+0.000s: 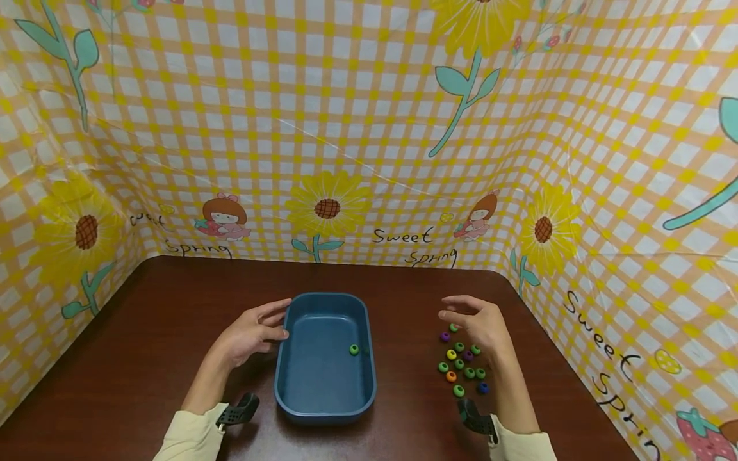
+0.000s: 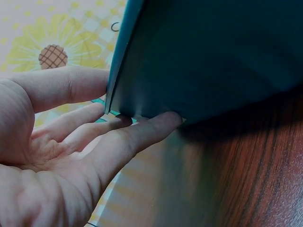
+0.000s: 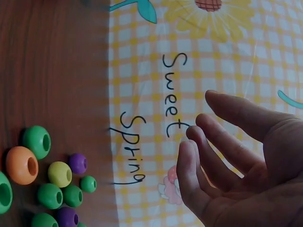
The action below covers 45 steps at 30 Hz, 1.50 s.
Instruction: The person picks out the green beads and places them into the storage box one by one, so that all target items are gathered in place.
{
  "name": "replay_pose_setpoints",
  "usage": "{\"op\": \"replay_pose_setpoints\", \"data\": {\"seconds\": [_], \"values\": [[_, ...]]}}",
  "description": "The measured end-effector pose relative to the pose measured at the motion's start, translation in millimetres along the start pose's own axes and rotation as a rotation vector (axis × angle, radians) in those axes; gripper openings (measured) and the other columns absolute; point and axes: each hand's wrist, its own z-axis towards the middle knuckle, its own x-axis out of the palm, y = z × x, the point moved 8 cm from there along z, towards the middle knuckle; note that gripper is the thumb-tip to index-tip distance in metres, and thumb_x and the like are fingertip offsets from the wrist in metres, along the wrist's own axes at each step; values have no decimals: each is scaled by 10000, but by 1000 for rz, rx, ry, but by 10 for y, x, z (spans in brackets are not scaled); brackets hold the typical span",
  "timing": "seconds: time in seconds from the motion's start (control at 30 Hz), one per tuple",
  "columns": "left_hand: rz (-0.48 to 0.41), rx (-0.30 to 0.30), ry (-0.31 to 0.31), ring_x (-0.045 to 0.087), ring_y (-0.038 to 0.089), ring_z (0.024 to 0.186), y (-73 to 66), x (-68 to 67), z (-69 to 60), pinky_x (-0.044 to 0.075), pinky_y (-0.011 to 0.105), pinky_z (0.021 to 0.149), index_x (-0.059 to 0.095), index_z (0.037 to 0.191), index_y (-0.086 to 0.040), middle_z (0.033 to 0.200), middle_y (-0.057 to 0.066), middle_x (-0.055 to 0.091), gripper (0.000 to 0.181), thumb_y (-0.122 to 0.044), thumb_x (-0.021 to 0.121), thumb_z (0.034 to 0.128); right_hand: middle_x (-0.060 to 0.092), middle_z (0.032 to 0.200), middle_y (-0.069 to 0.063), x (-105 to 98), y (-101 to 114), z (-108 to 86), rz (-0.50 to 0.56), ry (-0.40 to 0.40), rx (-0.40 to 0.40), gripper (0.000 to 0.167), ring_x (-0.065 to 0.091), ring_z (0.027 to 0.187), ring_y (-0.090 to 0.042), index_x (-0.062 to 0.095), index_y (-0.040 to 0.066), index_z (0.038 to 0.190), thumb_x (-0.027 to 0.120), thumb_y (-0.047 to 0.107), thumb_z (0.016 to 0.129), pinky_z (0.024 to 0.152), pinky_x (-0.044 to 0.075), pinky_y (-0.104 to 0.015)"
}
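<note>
A blue plastic bin (image 1: 325, 400) stands on the table, a green bead (image 1: 354, 349) lying on its floor near the right wall. My left hand (image 1: 248, 334) is at the bin's left side, its extended fingers (image 2: 137, 135) touching the outer wall. Over the far end of a group of loose beads on the right hovers my right hand (image 1: 481, 323), slightly bent fingers apart, nothing between them. The beads are round with holes: several green ones (image 1: 459, 364), a yellow bead (image 1: 451, 354), an orange bead (image 1: 451, 376), purple ones (image 3: 78, 163) and a blue bead (image 1: 483, 388).
The dark wooden table (image 1: 403, 422) is enclosed at the back and sides by a yellow checked cloth (image 1: 357, 128) with sunflowers. Black straps with small devices sit on both wrists, the left device (image 1: 245, 410) close to the bin. Between bin and beads lies a strip of tabletop.
</note>
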Motion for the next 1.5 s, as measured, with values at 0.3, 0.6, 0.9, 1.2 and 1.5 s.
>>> {"op": "replay_pose_setpoints", "data": {"seconds": [0.3, 0.6, 0.9, 1.2, 1.5], "values": [[3, 2, -11, 583, 465, 1273, 19, 4, -20, 592, 435, 844, 319, 1582, -36, 1578, 277, 363, 700, 27, 615, 952, 698, 1202, -152, 121, -91, 4, -53, 40, 3, 427, 717, 919, -280, 706, 110, 1257, 786, 321, 894, 677, 523, -349], [8, -1, -18, 590, 460, 1264, 12, -22, -20, 593, 422, 844, 320, 1582, -37, 1578, 277, 365, 700, 24, 621, 952, 738, 997, -60, 142, -134, 0, -246, 151, -115, 456, 694, 814, -284, 687, 121, 1270, 792, 336, 882, 631, 510, -343], [18, 4, -13, 625, 435, 1226, 6, -5, 2, 589, 371, 779, 330, 1579, -41, 1570, 269, 387, 702, 16, 626, 945, 722, 904, -6, 135, -219, -80, -353, 253, -195, 379, 653, 768, -167, 717, 123, 1169, 818, 306, 853, 620, 500, -304], [12, 5, -8, 634, 426, 1215, 3, 10, 13, 587, 357, 760, 323, 1580, -33, 1570, 273, 386, 700, 29, 618, 947, 726, 881, -39, 206, -322, -237, -293, 437, -197, 369, 680, 780, -215, 698, 52, 1138, 830, 231, 843, 633, 528, -310], [15, 7, -17, 643, 419, 1202, 2, -6, 19, 573, 334, 724, 335, 1577, -38, 1566, 271, 390, 697, 22, 623, 945, 697, 967, -95, 215, -382, -359, -310, 566, -153, 303, 627, 905, -227, 729, 86, 1050, 863, 184, 796, 675, 541, -330]]}}
